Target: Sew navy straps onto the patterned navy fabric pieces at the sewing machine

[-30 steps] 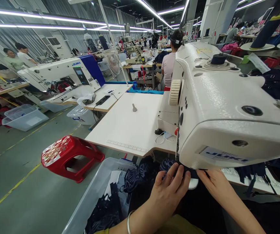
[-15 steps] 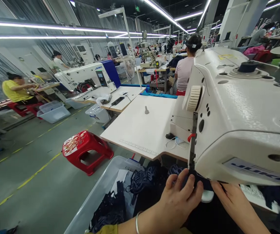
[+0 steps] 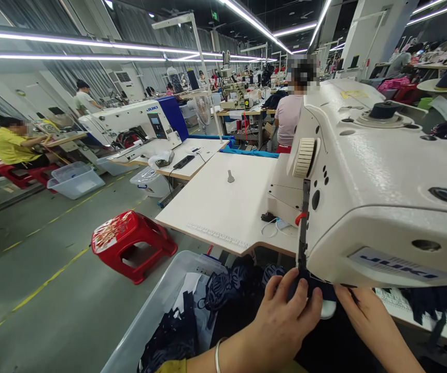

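A large white sewing machine [image 3: 379,186] fills the right half of the view. Under its head lies dark navy fabric [image 3: 312,287]. My left hand [image 3: 285,316], a bangle on the wrist, has its fingers curled and pressed on that fabric at the machine's near end. My right hand [image 3: 358,308] reaches under the head from the right, its fingertips hidden by the machine. More dark cloth [image 3: 324,347] lies across my lap below both hands.
A clear plastic bin [image 3: 157,311] with dark lace pieces stands at my lower left. A red stool [image 3: 128,241] sits on the grey floor. The white table [image 3: 223,202] extends left of the machine. Other workers sit at machines behind and to the left.
The view has swung right and then settled. My left hand's fingers have curled tighter over the dark fabric under the machine head. The right hand has hardly moved.
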Demonstrator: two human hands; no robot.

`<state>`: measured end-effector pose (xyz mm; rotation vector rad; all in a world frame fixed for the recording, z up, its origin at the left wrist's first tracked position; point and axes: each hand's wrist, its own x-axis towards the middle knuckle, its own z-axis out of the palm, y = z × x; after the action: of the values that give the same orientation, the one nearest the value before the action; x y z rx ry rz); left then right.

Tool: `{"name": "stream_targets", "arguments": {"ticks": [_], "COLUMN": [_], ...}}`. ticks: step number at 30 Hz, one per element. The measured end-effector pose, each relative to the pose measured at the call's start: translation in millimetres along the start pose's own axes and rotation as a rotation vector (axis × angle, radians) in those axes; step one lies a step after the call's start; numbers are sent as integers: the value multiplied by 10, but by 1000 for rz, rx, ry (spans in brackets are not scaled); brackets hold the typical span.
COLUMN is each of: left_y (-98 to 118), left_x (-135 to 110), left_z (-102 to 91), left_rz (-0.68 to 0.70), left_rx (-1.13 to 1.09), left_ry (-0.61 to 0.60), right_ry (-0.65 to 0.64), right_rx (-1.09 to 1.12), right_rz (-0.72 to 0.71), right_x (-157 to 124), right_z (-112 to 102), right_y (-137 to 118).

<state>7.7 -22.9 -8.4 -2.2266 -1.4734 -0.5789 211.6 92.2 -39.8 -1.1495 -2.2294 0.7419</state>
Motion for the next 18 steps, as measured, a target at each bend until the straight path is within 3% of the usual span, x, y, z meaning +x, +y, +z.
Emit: {"name": "stream_targets", "arguments": {"ticks": [4, 8, 10, 12, 15, 16, 18], "left_y": [17, 38, 30, -3, -66, -75, -58], "left_x": [13, 23, -6, -70, -197, -234, -289], "left_z": [21, 34, 50, 87, 183, 225, 317], "left_rz": [3, -15, -74, -182, -326, -313, -157], "left_rx": [-10, -87, -237, -456, -744, -799, -756], "left_ry": [14, 49, 78, 135, 96, 23, -137], "right_ry": [-4, 89, 100, 34, -158, -229, -317], "right_rx": [87, 163, 166, 134, 97, 96, 124], "right_rz": [187, 207, 213, 219, 95, 5, -194], "right_x": [-25, -42, -73, -127, -245, -289, -368], "right_z": [-25, -17, -35, -101, -271, -326, -409], "right_y": [-50, -202, -295, -404, -648, -754, -977]}}
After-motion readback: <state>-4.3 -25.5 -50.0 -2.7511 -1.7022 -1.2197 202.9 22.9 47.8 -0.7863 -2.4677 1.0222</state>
